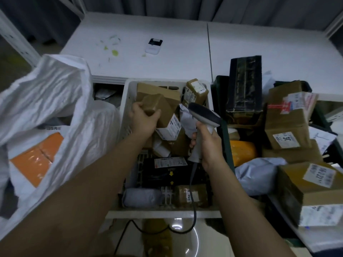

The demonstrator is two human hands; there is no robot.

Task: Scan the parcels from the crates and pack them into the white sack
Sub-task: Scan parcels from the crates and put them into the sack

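A white bench (167, 52) fills the upper half of the frame under dim light, with grey curtains behind it and a small black-and-white device (154, 45) lying on it. Below centre stands a white crate (128, 101) heaped with parcels; at its upper middle a brown cardboard parcel (161, 110), taped and bearing a white printed label at its lower end, is tilted above the pile. The left hand (143, 119) reaches in from lower left, arm stretched forward, its grip wrapped round the parcel's upper end with thumb and fingers curled over the edges. The right hand (208, 145), just right of centre, has its grip closed round the handle of a grey barcode scanner (203, 115), whose dark head points up and left toward the parcel; its cable (193, 201) trails down to the bottom of the frame. The white sack (55, 112) bulges at the left, open-mouthed, with an orange package (35, 158) showing inside. At the right a dark green crate (222, 101) holds more boxes, a yellow parcel (242, 152) and a grey mailer bag (258, 173).
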